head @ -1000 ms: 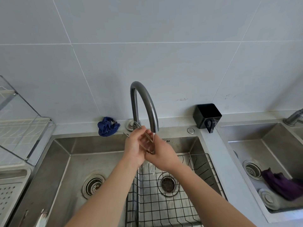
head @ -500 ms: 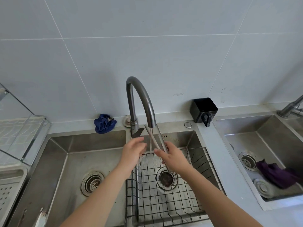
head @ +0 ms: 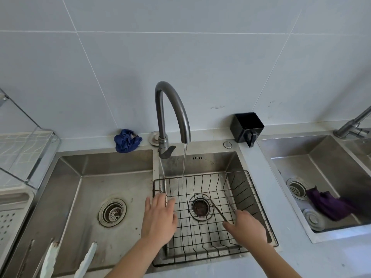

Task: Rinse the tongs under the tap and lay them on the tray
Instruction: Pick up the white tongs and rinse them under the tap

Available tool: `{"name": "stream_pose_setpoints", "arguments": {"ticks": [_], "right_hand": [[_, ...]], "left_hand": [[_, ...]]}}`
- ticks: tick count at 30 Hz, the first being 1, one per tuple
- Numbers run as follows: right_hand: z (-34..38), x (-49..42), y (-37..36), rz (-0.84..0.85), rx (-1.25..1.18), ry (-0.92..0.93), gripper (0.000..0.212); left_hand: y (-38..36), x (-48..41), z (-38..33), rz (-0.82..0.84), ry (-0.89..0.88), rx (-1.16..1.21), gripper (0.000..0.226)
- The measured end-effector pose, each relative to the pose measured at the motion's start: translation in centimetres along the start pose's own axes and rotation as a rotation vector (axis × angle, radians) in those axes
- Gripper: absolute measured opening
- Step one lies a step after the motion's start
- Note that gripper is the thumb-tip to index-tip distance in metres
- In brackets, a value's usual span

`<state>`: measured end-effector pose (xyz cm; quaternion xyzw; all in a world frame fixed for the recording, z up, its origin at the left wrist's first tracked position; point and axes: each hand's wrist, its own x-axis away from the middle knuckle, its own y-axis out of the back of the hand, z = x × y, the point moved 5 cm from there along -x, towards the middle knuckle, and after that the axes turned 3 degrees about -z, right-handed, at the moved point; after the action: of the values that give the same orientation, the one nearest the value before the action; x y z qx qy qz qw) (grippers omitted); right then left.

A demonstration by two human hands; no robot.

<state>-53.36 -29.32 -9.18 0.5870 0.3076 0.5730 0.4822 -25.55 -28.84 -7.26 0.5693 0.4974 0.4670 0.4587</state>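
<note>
Near edge, left basin (head: 84, 189): long utensils (head: 50, 257) lay in the near-left corner, cut off by the frame. Type not determinable.

Left hand (head: 158, 219): palm down, fingers straight and slightly spread, holding nothing. It sat over the tray's left edge. Contact with the rim could not be confirmed.

Right hand (head: 248, 230): fingers curled round the near end of the tongs (head: 219, 212). The hand covered the hinge end, so the exact finger placement was hidden.

Tongs: inside the wire tray (head: 244, 189), toward its right side. Two thin arms ran away from the hand, splayed apart, tips beside the drain (head: 200, 206). Whether the arms rested on the wires or hung just above them was unclear.

Handling estimate: thin metal, so light and stiff, springy at the hinge, and slippery if wet. Best hold judged to be near the hinge, both arms squeezed together. The narrow tips could catch in the tray's mesh when set down.

Mid: the water stream (head: 183, 167) fell onto the tray's far-left part, well apart from the tongs.

Far: the tap (head: 174, 101) was running. Wetness on the tongs was too fine to make out.
</note>
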Motion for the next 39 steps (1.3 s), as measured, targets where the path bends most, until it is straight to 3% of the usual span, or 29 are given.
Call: {"name": "stream_pose_setpoints", "arguments": {"ticks": [7,10,14,20,28,34,39], "right_hand": [[0.8,0.2,-1.4,0.031,0.042,0.001,0.059],[1.1,0.0,-1.8,0.014,0.003,0.005,0.072],[1.9,1.1,-1.7,-0.154,-0.001,0.067,0.082],[4.7,3.9,-1.2,-0.392,0.081,0.345,0.061],[11.8,6.1,-1.5,-0.333,-0.026,0.614,0.044],[18.2,8.0,-2.1,-0.287,-0.124,0.776,0.029],[22.2,9.1,-2.5,-0.245,-0.165,0.871,0.028]], "left_hand": [[-1.7,2.8,0.2,0.021,0.014,-0.070,0.052],[-2.6,3.4,0.3,0.015,-0.006,-0.085,0.050],[-3.4,4.6,0.6,0.000,-0.025,-0.086,0.049],[-3.0,5.2,0.8,-0.029,-0.004,-0.061,0.048],[0.3,7.5,2.9,-0.109,0.072,-0.019,0.053],[3.5,10.9,8.4,-0.199,0.260,0.000,0.041],[5.4,13.7,12.3,-0.260,0.380,-0.059,0.030]]}}
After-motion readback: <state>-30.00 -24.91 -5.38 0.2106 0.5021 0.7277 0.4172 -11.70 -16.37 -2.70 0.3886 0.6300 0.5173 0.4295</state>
